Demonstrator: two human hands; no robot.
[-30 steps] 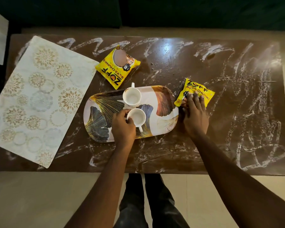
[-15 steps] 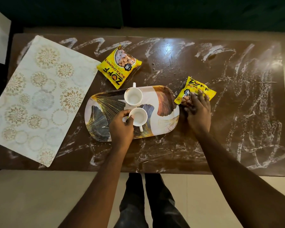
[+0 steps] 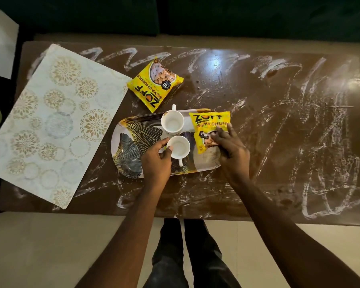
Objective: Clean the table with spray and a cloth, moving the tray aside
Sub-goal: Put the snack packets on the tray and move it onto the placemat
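Dark brown glossy worktop (image 3: 279, 121), streaked throughout with white smears. A pale rectangular placemat (image 3: 56, 121) with gold floral rings lies askew, well to the left of the left fingers.

The oval tray (image 3: 133, 142), printed with black and gold leaves, sits on the worktop directly beneath both sets of fingers.

Left hand (image 3: 154, 161): fingers curled, thumb and forefinger pinching the rim of the nearer white cup (image 3: 180, 147), which stands on the tray.

Right hand (image 3: 231, 150): fingers spread across the lower half of the held yellow packet (image 3: 210, 125), gripping it over the tray's right end; thumb hidden.

A second yellow packet (image 3: 154, 84) lies flat on the worktop beyond the left fingers, just off the tray's far edge.

The farther white cup (image 3: 172, 122) stands on the tray just beyond the left fingers, close against the nearer cup; contact cannot be determined.
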